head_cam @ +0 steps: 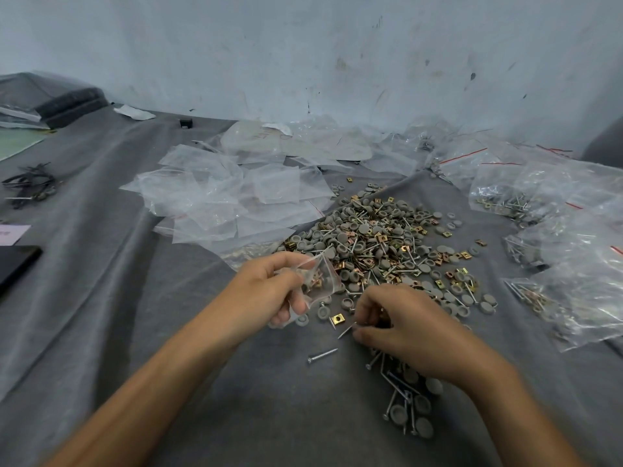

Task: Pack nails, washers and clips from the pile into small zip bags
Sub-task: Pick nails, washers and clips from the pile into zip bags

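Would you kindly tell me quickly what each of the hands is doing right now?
Left hand: holds a zip bag with a few parts inside.
Right hand: fingers curled, pinching a nail.

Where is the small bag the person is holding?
In the head view, the small zip bag is left of centre, held in the left hand at the near edge of the pile, left of the right hand pinching a nail.
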The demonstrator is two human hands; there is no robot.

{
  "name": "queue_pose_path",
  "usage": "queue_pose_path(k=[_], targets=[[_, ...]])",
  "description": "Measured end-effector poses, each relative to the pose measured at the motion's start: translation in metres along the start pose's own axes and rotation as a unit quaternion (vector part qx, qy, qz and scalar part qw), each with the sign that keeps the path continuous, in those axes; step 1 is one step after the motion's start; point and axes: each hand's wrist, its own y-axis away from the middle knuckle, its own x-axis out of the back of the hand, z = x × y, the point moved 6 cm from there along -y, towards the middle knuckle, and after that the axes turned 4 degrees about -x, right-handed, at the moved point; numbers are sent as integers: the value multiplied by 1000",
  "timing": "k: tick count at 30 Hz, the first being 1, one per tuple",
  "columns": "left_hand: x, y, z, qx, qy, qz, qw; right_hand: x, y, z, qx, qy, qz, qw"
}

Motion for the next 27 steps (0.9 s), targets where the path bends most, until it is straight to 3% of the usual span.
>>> queue_pose_path(k=[5,8,12,15,18,21,23,27], targets=[[-6,3,2,-73,-112,0,991,15,1,0,12,-192,127,973],[-12,5,5,-92,-144,-19,985,15,0,-11,47,-273,128,952],[-11,10,13,-155,-193,-1,969,6,1,-21,63,-151,162,973],[-12,21,22,-221,-302,41,926,-1,0,-30,79,-62,155,983],[-21,29,28,-244,-365,35,898,-14,-3,-38,82,-136,114,981],[-16,31,30,-233,-371,22,899,-21,-8,-34,41,-197,117,973],[-6,31,32,-234,-373,17,898,-19,-11,-25,-6,-260,131,957],[-5,37,41,-313,-456,28,832,-19,-14,-17,-58,-482,98,869]])
